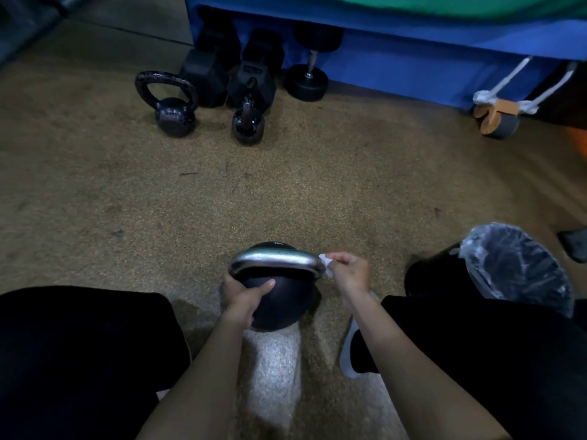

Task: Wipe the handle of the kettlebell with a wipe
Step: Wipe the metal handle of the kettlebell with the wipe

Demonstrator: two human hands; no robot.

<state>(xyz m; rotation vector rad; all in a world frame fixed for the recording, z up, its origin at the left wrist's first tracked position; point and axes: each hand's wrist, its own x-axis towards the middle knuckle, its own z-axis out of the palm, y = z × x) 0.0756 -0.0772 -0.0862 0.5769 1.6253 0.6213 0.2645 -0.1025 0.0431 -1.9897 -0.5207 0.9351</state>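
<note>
Well, the kettlebell (281, 304) sits on the floor (286, 192) between my knees, and I'm at work on it. My left hand (244, 296) grips the black ball, thumb laid across its top, to steady it. My right hand (349, 271) pinches the small white wipe (324, 265) in its fingertips and presses it to the right end of the silver handle (276, 258), just where the bar bends down toward the ball.

So the wiping is under way, but I judge it is not finished. The wipe covers only that one corner, while the long top of the bar and its left bend lie bare. The metal shines, yet I cannot tell from that whether it is damp, so I cannot say how much has been gone over. I take the rest of the bar, its underside and its left bend as left to do. A lined bin (514, 265) stands near my right knee, handy for the wipe afterwards
</note>
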